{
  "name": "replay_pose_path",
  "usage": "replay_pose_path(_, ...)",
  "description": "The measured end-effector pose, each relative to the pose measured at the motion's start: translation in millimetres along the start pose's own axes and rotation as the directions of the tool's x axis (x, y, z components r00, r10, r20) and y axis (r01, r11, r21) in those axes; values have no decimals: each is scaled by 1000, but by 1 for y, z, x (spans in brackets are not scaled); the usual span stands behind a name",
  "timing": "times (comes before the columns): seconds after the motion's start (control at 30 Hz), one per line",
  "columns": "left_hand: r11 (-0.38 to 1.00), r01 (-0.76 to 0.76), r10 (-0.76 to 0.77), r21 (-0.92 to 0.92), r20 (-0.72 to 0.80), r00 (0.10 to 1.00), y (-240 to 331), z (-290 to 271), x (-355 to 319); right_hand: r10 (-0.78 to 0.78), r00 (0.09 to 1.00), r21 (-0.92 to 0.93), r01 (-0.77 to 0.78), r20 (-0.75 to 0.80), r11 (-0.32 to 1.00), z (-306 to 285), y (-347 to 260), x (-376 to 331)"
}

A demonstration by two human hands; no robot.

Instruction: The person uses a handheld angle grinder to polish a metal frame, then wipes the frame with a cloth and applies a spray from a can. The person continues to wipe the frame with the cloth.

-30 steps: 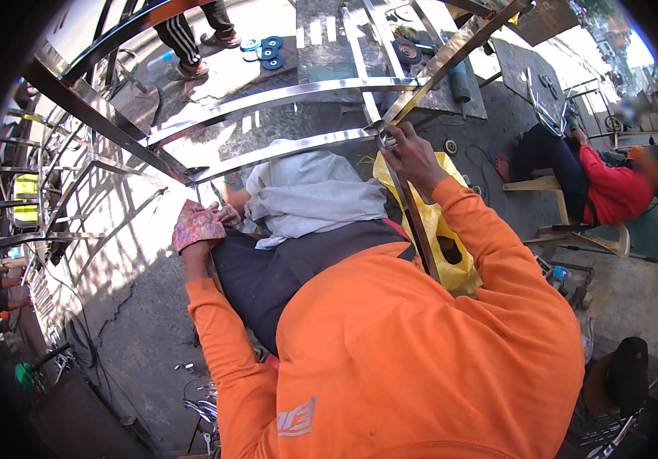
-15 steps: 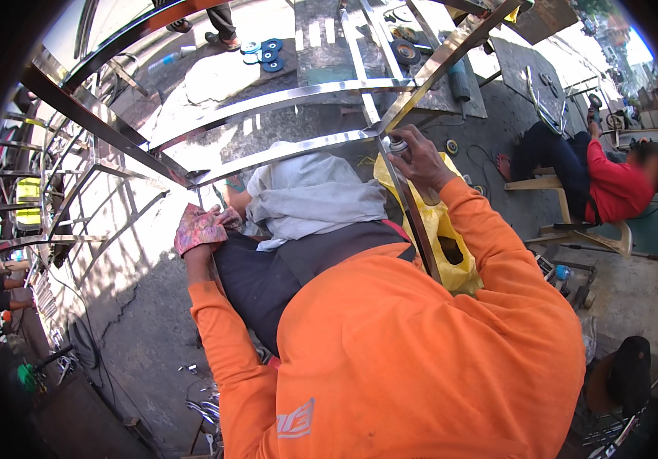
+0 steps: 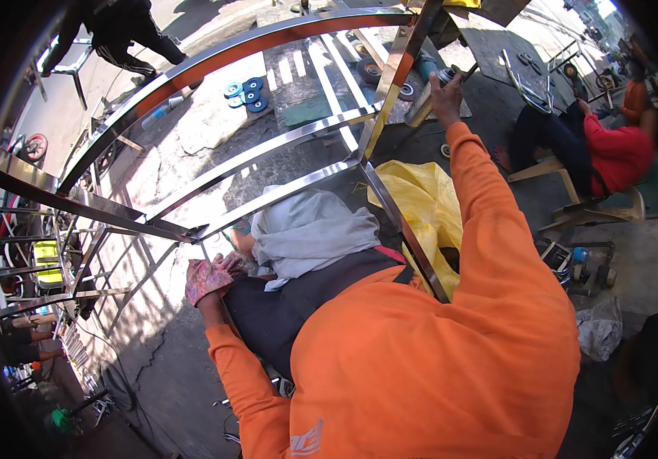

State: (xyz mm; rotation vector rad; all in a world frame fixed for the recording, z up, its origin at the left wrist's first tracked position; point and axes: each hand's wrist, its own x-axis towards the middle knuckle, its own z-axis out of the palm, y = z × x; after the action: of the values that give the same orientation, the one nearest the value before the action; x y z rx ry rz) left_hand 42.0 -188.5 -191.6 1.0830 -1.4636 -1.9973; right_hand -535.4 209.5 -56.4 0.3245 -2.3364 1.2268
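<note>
A shiny metal frame [image 3: 287, 149] of square tubing stands over my lap, its bars meeting at corners on both sides. My left hand [image 3: 210, 277], covered in pink patterned cloth, is closed around the frame's post just below the left corner; the fingers are partly hidden. My right hand [image 3: 447, 98] is stretched out beyond the right corner. It grips a silver-topped can [image 3: 421, 109] that looks like a spray can, held tilted. A grey cloth [image 3: 306, 233] lies over my legs. Beside my right thigh, behind the frame's right post, sits a yellow plastic sack [image 3: 424, 203].
Blue grinding discs [image 3: 250, 95] lie on the ground ahead. A person in red [image 3: 620, 157] sits at the right on a plastic chair [image 3: 543, 170]. Another person in dark clothes [image 3: 118, 30] is at the far left. More metal frames [image 3: 91, 264] stand at the left.
My right hand has moved up and away from the frame's right corner with the can. My left hand stays by the post. The person in dark clothes has come further into view.
</note>
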Motion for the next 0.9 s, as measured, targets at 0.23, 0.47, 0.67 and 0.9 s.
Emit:
replay_pose_path(0.23,967,-126,138,219,-38,990,12,9,-14,-40,995,-62,46,95,997,50,9,13)
replay_pose_path(0.47,839,-405,290,363,332,898,-13,-3,8,12,991,-187,14,136,982,44,24,15)
replay_pose_path(0.67,822,-193,187,536,66,980,-35,-26,21,130,947,-184,-77,295,980,51,43,14)
replay_pose_path(0.9,633,-293,414,717,6,910,-7,-1,1,-42,995,58,47,-90,997,43,38,11)
